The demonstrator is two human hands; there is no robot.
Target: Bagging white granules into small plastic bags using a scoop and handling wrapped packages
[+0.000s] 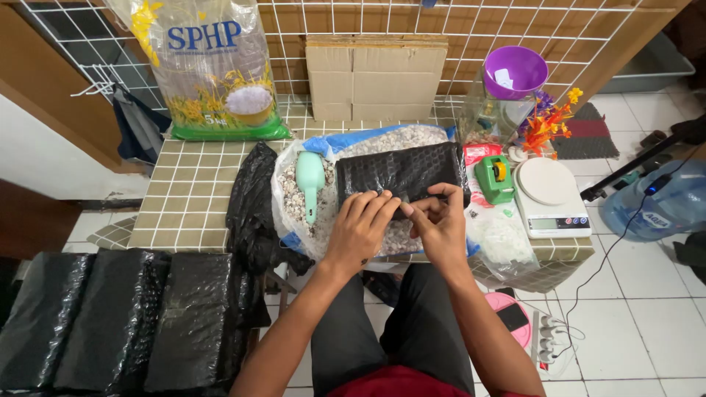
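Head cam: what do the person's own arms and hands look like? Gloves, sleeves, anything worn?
Both hands are bare: no gloves on the left hand or the right hand, and no rings or watch that the view shows. Forearms are uncovered all the way to the frame's bottom edge, so no sleeves appear. Fingers look unmarked. Below are dark trousers and a red garment.

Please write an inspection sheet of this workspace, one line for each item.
Surface: tiled table, crowded.
Job's things: black bubble-wrap pouch over open sack of pebbles; green scoop lying in it.
Clutter: tape dispenser, white scale, printed sack, purple bowl, black packed bundles.
Grips: left hand and right hand pinch the pouch's lower edge.
Cables: power strip on floor.
Surroundings: wire grid, water jug.
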